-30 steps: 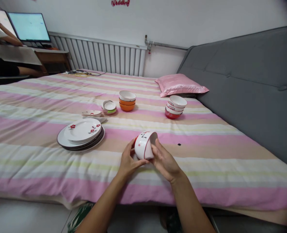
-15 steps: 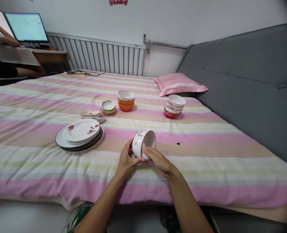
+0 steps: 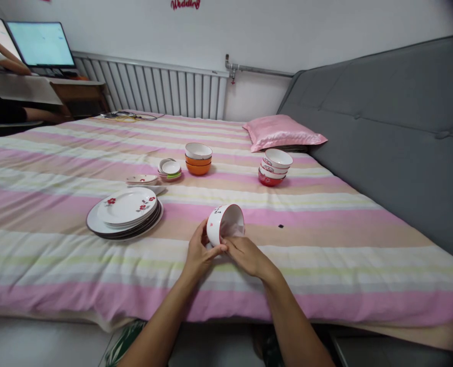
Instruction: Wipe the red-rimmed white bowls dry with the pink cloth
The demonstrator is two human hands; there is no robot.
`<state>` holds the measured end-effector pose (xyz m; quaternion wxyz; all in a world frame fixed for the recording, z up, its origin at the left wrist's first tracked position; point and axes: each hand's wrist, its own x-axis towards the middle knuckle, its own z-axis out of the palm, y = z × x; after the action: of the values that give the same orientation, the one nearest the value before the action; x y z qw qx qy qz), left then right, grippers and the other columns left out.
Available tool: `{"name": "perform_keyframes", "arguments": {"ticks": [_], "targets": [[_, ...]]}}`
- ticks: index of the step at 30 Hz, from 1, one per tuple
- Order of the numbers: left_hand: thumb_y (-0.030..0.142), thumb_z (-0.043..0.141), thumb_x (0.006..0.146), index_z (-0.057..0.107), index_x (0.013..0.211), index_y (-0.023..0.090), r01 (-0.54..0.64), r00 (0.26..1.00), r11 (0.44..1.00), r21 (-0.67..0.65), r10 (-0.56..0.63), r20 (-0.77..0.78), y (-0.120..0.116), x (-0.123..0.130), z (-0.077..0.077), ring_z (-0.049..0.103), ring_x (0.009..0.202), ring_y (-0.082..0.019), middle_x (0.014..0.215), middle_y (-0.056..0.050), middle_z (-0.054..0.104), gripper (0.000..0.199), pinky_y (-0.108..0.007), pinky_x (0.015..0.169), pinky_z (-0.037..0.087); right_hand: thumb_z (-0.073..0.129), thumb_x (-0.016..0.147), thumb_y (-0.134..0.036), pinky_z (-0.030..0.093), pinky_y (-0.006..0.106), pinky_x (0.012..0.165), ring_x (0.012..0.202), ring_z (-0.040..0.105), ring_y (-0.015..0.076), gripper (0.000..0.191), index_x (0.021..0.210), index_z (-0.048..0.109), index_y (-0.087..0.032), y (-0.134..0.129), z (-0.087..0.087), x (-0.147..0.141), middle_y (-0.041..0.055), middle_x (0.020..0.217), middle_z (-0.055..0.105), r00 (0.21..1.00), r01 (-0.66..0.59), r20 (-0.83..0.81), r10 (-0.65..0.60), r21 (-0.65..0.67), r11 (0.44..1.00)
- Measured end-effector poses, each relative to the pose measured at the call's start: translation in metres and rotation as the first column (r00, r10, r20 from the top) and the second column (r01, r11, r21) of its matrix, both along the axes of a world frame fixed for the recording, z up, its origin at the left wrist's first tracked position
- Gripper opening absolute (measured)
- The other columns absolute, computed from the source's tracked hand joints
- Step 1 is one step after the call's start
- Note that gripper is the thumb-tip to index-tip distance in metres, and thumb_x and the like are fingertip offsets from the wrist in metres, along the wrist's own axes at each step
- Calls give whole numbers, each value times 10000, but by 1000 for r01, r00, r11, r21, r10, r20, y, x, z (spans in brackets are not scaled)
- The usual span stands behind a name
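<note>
A white bowl (image 3: 214,227) with a red rim, dark lettering and a small red mark is tipped on its side above the bed's front part, its mouth facing right. My left hand (image 3: 203,247) grips it from the left, thumb along the lower rim. At the lower front of the rim, my right hand (image 3: 247,255) is closed on the bowl's edge, its fingertips partly hidden. A pale, pinkish patch shows inside the bowl; I cannot tell whether it is a cloth or a reflection.
Stacked plates (image 3: 129,206) lie left, with shallow dishes (image 3: 141,179) and small saucers (image 3: 170,168) behind. Orange bowls (image 3: 198,165) stand mid-bed; red and white bowls (image 3: 274,168) stand right, before a pink pillow (image 3: 283,131). A seated person (image 3: 4,66) is far left.
My right thumb has slid from inside the bowl down to its lower rim. The bowl has turned slightly, showing more of its inside. The stacks stay put.
</note>
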<state>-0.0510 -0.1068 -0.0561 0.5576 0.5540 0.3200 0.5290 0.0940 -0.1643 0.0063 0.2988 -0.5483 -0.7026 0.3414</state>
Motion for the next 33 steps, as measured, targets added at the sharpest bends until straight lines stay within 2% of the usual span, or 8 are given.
{"name": "perform_keyframes", "arguments": {"ticks": [4,7,10,13,18,23,29,33], "targets": [[459,878,514,500,1289,165,10,1000,1000,25,-10,-21,0,-1,1,563,1195,-343,1332,-182,560,912,-447,989,478,375,962,-231,432,316,803,866,614,193,302,905,666,-169,0,1,-1,78,971,706,991,4,132,-9,42,999],[413,853,581,484,1296,160,17,999,999,40,-15,-52,-2,-1,3,580,1168,-317,1307,-169,576,844,-428,970,492,386,964,-219,419,369,926,955,633,215,303,992,681,-155,1,-3,-2,101,1052,712,982,8,188,-23,81,997],[391,822,629,483,1281,153,8,997,998,57,-4,-76,-3,-1,5,598,1130,-296,1251,-152,605,773,-422,959,498,386,967,-206,306,443,1085,1138,586,236,315,1122,658,-171,3,-9,-2,105,1194,673,972,12,230,-42,131,991],[386,808,641,483,1270,141,2,997,996,85,5,-77,-3,0,5,594,1129,-292,1238,-155,605,749,-421,976,481,396,952,-168,217,472,1149,1289,480,243,352,1236,603,-194,4,-15,-3,92,1335,595,962,21,265,-68,175,984],[363,791,644,464,1278,128,-11,996,996,90,19,-84,-2,0,3,574,1155,-298,1265,-171,581,751,-417,990,464,442,906,-115,203,477,1171,1345,416,251,406,1300,539,-132,8,-18,-5,130,1382,544,937,74,321,-141,214,974],[321,777,641,485,1260,143,-9,996,996,87,17,-87,-4,0,6,597,1113,-279,1223,-143,611,707,-390,962,481,457,866,-64,225,461,1175,1376,369,259,471,1336,490,-79,15,-25,-5,173,1401,511,923,88,340,-178,264,960],[283,766,626,481,1273,149,-24,991,995,97,36,-132,-6,0,7,593,1119,-286,1238,-140,603,719,-386,950,489,438,833,-36,323,472,1121,1323,419,287,523,1356,453,-57,23,-36,-4,200,1367,530,926,100,296,-233,403,910],[282,775,612,458,1293,149,-32,986,995,94,47,-161,-7,-1,5,590,1126,-296,1266,-152,586,763,-404,959,486,422,860,-77,364,477,1088,1302,448,287,518,1378,426,-67,24,-37,-3,206,1373,527,945,67,254,-207,470,880]]}}
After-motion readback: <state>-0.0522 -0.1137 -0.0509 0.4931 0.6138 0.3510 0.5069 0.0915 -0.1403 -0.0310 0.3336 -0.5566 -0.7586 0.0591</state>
